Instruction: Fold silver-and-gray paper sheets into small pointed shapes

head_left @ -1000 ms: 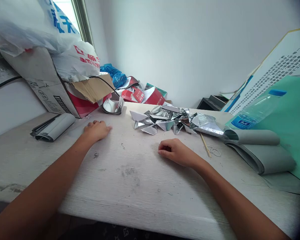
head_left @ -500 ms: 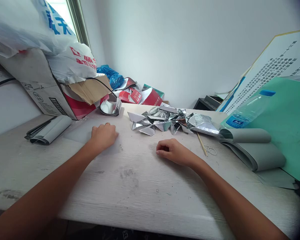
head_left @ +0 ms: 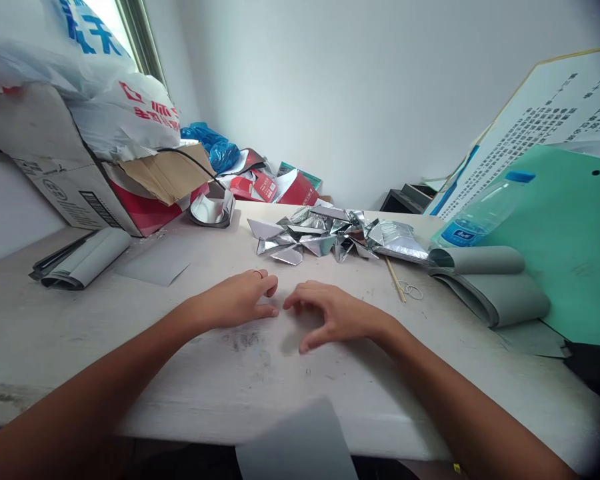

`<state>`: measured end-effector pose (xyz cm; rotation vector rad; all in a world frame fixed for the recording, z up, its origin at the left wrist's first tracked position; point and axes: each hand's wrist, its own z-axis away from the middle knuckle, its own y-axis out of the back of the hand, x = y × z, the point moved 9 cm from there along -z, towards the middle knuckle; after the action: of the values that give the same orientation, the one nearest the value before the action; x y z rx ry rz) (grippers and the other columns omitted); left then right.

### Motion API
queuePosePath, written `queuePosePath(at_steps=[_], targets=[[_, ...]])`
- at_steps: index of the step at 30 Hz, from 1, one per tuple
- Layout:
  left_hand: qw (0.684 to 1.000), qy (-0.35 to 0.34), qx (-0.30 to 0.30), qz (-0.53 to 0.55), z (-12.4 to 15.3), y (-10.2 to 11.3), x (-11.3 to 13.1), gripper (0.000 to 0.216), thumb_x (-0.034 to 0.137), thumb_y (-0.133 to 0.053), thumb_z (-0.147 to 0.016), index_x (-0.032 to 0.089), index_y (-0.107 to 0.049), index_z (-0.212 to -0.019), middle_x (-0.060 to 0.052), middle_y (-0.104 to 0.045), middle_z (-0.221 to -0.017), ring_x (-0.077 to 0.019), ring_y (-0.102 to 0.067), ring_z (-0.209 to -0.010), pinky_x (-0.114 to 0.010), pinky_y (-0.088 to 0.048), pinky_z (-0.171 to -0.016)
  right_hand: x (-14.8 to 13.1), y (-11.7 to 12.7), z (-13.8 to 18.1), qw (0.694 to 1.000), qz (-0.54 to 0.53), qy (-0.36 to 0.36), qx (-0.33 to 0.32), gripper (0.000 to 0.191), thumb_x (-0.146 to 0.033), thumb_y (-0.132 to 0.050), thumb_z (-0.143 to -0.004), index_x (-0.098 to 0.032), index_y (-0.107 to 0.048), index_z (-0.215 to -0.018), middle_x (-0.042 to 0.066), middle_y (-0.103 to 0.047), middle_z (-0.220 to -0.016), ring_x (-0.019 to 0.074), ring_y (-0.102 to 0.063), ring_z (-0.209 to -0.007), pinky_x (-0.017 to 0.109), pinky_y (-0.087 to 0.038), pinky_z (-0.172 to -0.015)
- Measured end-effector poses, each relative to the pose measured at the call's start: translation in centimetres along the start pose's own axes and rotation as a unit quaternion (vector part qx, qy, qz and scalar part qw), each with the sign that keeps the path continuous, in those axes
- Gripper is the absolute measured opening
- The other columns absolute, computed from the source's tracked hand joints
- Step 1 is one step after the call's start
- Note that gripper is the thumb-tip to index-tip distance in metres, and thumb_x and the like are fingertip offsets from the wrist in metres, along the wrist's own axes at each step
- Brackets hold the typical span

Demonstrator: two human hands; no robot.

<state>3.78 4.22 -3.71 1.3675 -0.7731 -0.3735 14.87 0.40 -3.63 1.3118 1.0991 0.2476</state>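
white scuffed desk (head_left: 130, 313), left hand (head_left: 235, 303) flat and empty, right hand (head_left: 330, 317) arched open (nothing held), fingertips nearly meeting short of the foil triangles (head_left: 320, 237).

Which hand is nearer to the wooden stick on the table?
The right hand. It rests on the table just left of the wooden stick, while the left hand lies farther left, beyond the right hand.
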Motion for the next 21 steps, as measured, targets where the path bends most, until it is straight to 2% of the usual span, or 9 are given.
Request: queuePosePath(at_steps=[2,5,8,10,11,14,16,19,21], targets=[[1.000,-0.006,0.000,-0.004,-0.2,-0.1,0.1,0.018,0.036,-0.061,-0.086,0.022,-0.055,-0.094,-0.003,-0.060,-0.101,-0.0213,-0.057,-0.090,-0.031,-0.041,-0.073,-1.8,-1.4,-0.2,0.997,0.047,0.056,-0.023,0.076,-0.058,-0.089,-0.060,-0.020,-0.062,-0.121,0.009,-0.061,-0.116,0.0276,-0.053,-0.105,0.039,-0.042,-0.092],[1.000,-0.009,-0.011,-0.002,-0.5,-0.3,-0.1,0.017,0.033,-0.061,-0.084,0.022,-0.055,-0.094,-0.003,-0.060,-0.098,-0.0207,-0.057,-0.087,-0.030,-0.040,-0.072,-2.4,-2.3,-0.4,0.994,0.079,0.076,-0.028,0.081,-0.063,-0.086,-0.062,-0.021,-0.060,-0.125,0.011,-0.057,-0.121,0.0298,-0.050,-0.106,0.042,-0.041,-0.092],[1.000,-0.009,-0.012,-0.001,-0.7,-0.2,-0.2,0.021,0.036,-0.062,-0.082,0.022,-0.056,-0.096,-0.003,-0.061,-0.097,-0.0207,-0.057,-0.087,-0.029,-0.039,-0.071,-2.8,-1.7,-0.2,0.994,0.077,0.077,-0.024,0.058,-0.053,-0.082,-0.075,-0.020,-0.063,-0.118,0.010,-0.059,-0.117,0.0280,-0.053,-0.105,0.040,-0.042,-0.089],[1.000,-0.002,-0.013,-0.003,-0.8,-0.2,-0.5,0.023,0.041,-0.062,-0.084,0.022,-0.055,-0.095,-0.003,-0.062,-0.097,-0.0205,-0.057,-0.084,-0.029,-0.038,-0.070,-4.3,-1.7,0.2,0.994,0.067,0.069,-0.043,0.022,-0.037,-0.073,-0.086,-0.018,-0.067,-0.097,0.006,-0.064,-0.099,0.0208,-0.057,-0.088,0.033,-0.043,-0.077],[1.000,0.001,-0.013,-0.002,-0.8,-0.1,-0.7,0.024,0.043,-0.061,-0.084,0.022,-0.055,-0.095,-0.003,-0.062,-0.097,-0.0204,-0.057,-0.084,-0.029,-0.038,-0.070,-5.9,-2.2,0.6,0.993,0.068,0.085,-0.053,0.017,-0.034,-0.070,-0.090,-0.018,-0.066,-0.083,0.003,-0.063,-0.085,0.0174,-0.057,-0.077,0.031,-0.042,-0.069],[1.000,0.011,-0.017,0.012,-0.8,-0.1,-1.1,0.027,0.047,-0.061,-0.084,0.023,-0.056,-0.095,-0.003,-0.063,-0.098,-0.0202,-0.057,-0.083,-0.030,-0.039,-0.069,-13.1,-7.5,3.2,0.960,0.086,0.247,-0.100,0.022,-0.035,-0.070,-0.088,-0.020,-0.064,-0.073,0.000,-0.065,-0.075,0.0157,-0.054,-0.065,0.031,-0.040,-0.055],[0.999,0.020,-0.023,0.022,-0.8,-0.2,-1.4,0.028,0.049,-0.061,-0.083,0.024,-0.057,-0.095,-0.003,-0.063,-0.099,-0.0204,-0.058,-0.083,-0.030,-0.039,-0.068,-15.8,-13.5,5.7,0.935,0.093,0.317,-0.128,0.010,-0.018,-0.063,-0.090,-0.022,-0.068,-0.081,-0.002,-0.070,-0.079,0.0140,-0.055,-0.061,0.030,-0.038,-0.047],[0.999,0.029,-0.028,0.021,-0.9,-0.1,-1.6,0.027,0.049,-0.060,-0.084,0.024,-0.057,-0.094,-0.004,-0.064,-0.100,-0.0212,-0.058,-0.085,-0.031,-0.039,-0.068,-13.0,-22.8,8.2,0.943,0.180,0.249,-0.127,0.022,-0.015,-0.058,-0.090,-0.016,-0.069,-0.071,0.004,-0.071,-0.069,0.0156,-0.058,-0.055,0.029,-0.044,-0.044],[0.999,0.030,-0.028,0.015,-0.8,-0.1,-1.5,0.025,0.047,-0.059,-0.085,0.024,-0.056,-0.093,-0.004,-0.065,-0.101,-0.0217,-0.059,-0.086,-0.031,-0.039,-0.068,-8.6,-25.2,9.1,0.956,0.268,0.111,-0.049,0.021,-0.023,-0.060,-0.089,-0.010,-0.074,-0.098,0.020,-0.075,-0.098,0.0313,-0.070,-0.078,0.044,-0.056,-0.057]])
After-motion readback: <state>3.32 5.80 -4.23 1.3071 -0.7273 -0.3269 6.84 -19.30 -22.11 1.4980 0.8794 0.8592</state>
